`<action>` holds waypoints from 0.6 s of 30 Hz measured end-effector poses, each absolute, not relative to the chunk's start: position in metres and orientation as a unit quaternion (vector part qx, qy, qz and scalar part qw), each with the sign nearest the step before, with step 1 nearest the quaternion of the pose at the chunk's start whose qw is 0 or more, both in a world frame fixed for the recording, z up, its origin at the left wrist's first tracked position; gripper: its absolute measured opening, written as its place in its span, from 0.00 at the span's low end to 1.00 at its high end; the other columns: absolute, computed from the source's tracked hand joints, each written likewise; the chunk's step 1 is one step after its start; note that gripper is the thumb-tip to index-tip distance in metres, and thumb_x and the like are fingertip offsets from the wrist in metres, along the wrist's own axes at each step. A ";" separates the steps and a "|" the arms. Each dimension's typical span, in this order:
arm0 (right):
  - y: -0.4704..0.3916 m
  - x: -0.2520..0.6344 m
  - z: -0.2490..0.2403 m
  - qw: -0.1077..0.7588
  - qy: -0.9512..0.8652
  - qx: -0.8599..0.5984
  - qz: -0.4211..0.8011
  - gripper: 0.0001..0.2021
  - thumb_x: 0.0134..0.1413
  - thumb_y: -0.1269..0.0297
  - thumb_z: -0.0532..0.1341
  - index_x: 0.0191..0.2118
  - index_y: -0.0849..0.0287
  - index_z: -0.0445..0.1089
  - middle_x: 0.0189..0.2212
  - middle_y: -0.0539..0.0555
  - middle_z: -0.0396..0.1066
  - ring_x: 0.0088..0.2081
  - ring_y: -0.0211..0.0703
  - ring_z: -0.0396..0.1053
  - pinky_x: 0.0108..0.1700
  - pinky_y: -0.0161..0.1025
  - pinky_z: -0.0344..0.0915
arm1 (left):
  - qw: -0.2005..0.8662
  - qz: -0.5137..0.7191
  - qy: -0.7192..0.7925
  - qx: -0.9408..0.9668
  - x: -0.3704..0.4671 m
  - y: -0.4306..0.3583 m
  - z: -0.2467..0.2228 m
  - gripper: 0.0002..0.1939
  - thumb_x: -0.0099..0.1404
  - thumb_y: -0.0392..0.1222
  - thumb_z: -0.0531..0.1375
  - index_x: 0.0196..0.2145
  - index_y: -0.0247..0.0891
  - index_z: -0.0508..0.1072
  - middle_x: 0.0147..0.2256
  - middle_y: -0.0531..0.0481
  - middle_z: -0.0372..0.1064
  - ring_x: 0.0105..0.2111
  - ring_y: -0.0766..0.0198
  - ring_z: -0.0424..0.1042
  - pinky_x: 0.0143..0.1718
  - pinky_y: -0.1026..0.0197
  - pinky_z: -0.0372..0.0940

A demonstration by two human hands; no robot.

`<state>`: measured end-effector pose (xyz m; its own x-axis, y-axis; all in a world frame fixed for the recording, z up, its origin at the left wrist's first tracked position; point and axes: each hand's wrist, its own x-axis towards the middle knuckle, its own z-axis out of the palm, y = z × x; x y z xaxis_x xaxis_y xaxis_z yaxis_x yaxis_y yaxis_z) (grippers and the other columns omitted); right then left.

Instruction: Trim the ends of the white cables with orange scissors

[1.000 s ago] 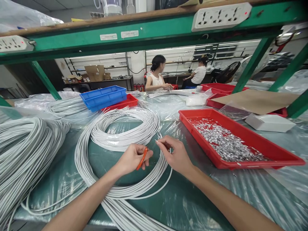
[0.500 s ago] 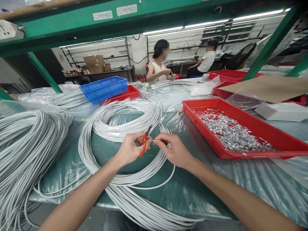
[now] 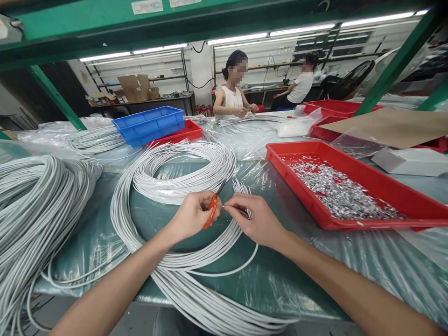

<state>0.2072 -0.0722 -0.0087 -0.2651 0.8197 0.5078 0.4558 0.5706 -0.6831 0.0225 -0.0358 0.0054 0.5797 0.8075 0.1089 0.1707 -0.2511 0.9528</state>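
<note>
Orange-handled scissors (image 3: 211,213) are in my left hand (image 3: 191,217), their dark blades pointing up and away. My right hand (image 3: 259,220) is closed in a pinch on the end of a white cable (image 3: 233,272), whose length curves down from under the palm. Both hands' fingertips almost meet, with a tiny pale tip between them. Beneath and around the hands lies a coil of white cables (image 3: 121,212), their cut ends (image 3: 241,186) bunched just beyond my right hand. A tighter coil (image 3: 175,189) rests on its far side.
A red tray (image 3: 297,191) of small shiny metal pieces stands at right. A big cable bundle (image 3: 42,205) covers the left side. Blue bins (image 3: 149,126) sit farther back. A green shelf beam (image 3: 87,28) crosses overhead. Two other people work beyond the table.
My hands stay close together, with the orange handles turned slightly. The view has shifted a little. Across the table, the co-worker's hands have lowered to the cables.
</note>
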 end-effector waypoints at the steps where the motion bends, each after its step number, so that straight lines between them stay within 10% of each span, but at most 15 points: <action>1: -0.073 0.207 -0.009 0.443 -0.782 -0.406 0.167 0.11 0.62 0.68 0.56 0.29 0.61 0.71 0.23 0.50 0.64 0.25 0.36 0.58 0.30 0.36 0.55 | 0.531 0.310 0.337 0.713 0.023 -0.035 0.005 0.04 0.55 0.32 0.54 0.23 0.35 0.65 0.21 0.56 0.63 0.19 0.73 0.62 0.21 0.69 0.57; 8: -0.070 0.210 -0.011 0.441 -0.797 -0.398 0.105 0.10 0.62 0.69 0.55 0.31 0.60 0.70 0.23 0.50 0.65 0.26 0.37 0.60 0.30 0.36 0.57 | 0.584 0.307 0.355 0.663 0.028 -0.034 0.009 0.08 0.58 0.39 0.60 0.24 0.33 0.68 0.17 0.55 0.64 0.14 0.73 0.63 0.16 0.70 0.54; 18: -0.064 0.204 -0.019 0.441 -0.648 -0.419 0.458 0.15 0.61 0.56 0.54 0.26 0.60 0.65 0.14 0.44 0.53 0.17 0.32 0.51 0.19 0.32 0.50 | 0.501 0.345 0.338 0.718 0.023 -0.035 0.002 0.07 0.60 0.41 0.62 0.30 0.33 0.71 0.22 0.54 0.67 0.20 0.72 0.64 0.23 0.69 0.61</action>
